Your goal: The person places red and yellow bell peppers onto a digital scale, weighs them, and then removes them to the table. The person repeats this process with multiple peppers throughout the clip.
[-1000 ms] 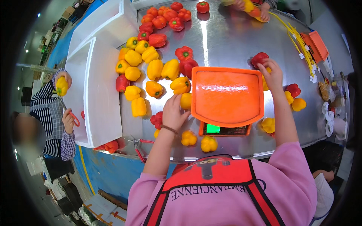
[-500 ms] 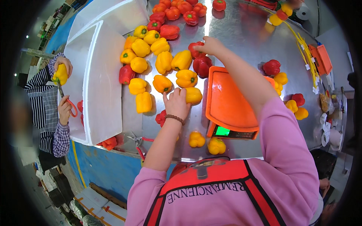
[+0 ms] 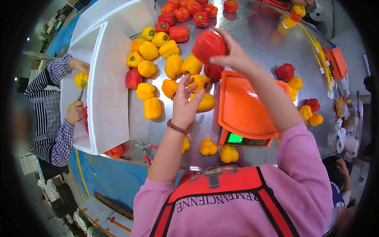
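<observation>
My right hand [image 3: 233,55] holds a red bell pepper [image 3: 208,45] up in the air, above the far left corner of the orange scale tray [image 3: 244,106]. My left hand [image 3: 186,103] hovers with fingers spread over a yellow pepper [image 3: 204,103] beside the tray's left edge. Another yellow-orange pepper [image 3: 199,82] lies just beyond its fingertips. A second red pepper [image 3: 213,72] lies on the steel table [image 3: 252,35] under the lifted one.
Several yellow and red peppers lie in a pile [image 3: 158,59] left of the scale, and more to its right [image 3: 304,98]. A white foam box [image 3: 104,87] stands at the left. Another person [image 3: 55,110] beyond it cuts a yellow pepper. Scissors [image 3: 144,147] lie near the front edge.
My right hand has picked a red pepper off the table left of the tray and lifted it. My left hand stayed over the yellow peppers beside the tray, its fingers now spread.
</observation>
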